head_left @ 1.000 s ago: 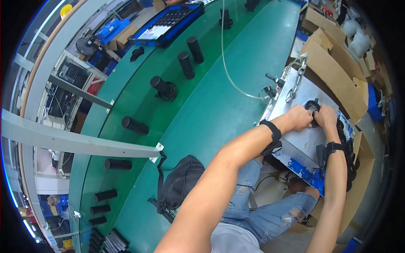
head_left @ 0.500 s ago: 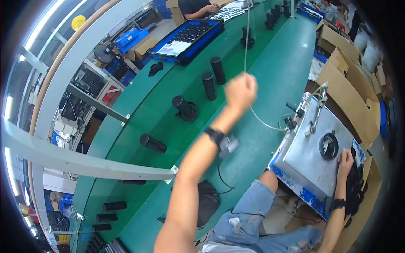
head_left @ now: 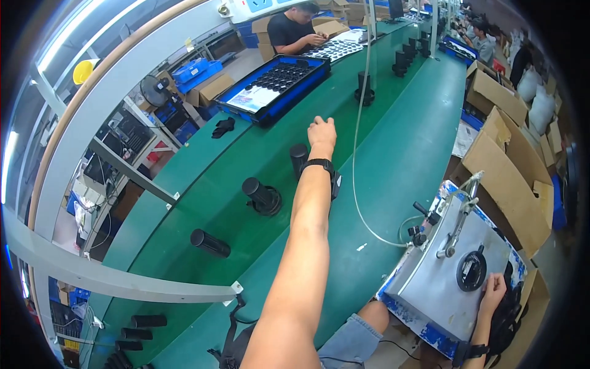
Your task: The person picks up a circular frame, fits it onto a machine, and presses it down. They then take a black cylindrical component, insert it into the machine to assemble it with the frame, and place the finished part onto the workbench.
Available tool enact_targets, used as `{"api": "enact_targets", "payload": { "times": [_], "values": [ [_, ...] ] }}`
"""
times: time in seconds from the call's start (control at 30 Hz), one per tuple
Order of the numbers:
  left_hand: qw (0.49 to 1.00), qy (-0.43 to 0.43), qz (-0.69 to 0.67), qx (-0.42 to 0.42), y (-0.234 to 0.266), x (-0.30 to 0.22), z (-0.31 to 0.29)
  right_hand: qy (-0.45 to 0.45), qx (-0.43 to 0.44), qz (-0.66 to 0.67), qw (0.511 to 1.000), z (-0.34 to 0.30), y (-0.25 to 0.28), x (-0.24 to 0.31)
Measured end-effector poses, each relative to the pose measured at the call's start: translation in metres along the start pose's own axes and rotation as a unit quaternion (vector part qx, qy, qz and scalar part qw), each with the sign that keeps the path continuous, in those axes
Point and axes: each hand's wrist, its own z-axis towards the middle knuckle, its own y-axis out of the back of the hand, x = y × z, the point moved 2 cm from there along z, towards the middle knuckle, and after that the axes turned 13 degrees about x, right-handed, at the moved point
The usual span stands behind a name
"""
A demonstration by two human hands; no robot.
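My left arm reaches out across the green conveyor. My left hand [head_left: 322,132] is above the belt with its fingers bent down and a little apart; the space under the palm is hidden. Close by, a black cylinder [head_left: 299,158] stands partly behind my forearm. Nearer are a black cylinder with a ring-shaped base [head_left: 263,197] and a tilted black cylinder [head_left: 210,243]. My right hand [head_left: 493,292], fingers curled, is at the edge of the metal-topped machine [head_left: 424,258], beside a black round part [head_left: 472,269] on its top. Whatever those fingers hold cannot be made out.
A blue tray [head_left: 270,89] of black round pieces sits beyond the belt, with a person [head_left: 292,31] working behind it. A thin hose [head_left: 356,178] hangs down to the machine. Cardboard boxes [head_left: 510,178] line the right; a white frame bar [head_left: 123,264] crosses the left.
My left hand has stretched farther out, left of the hanging hose, and its fingers have loosened from a fist. The far cylinder is now hidden by it. My right hand stays beside the machine.
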Motion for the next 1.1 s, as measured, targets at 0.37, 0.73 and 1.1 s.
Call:
{"api": "enact_targets", "payload": {
  "times": [0.37, 0.73, 1.1],
  "values": [
    [0.791, -0.371, -0.260, -0.411, 0.135, -0.022, -0.288, -0.007, -0.150, 0.001, 0.989, -0.004, 0.035, 0.012],
    [0.547, -0.446, -0.685, 0.181, 0.032, -0.160, -0.463, -0.028, 0.233, 0.593, 0.770, -0.148, -0.088, 0.193],
    [0.247, -0.281, -0.749, 0.546, -0.042, -0.185, -0.522, 0.072, 0.117, 0.568, 0.811, -0.166, -0.032, 0.165]
  ]
}}
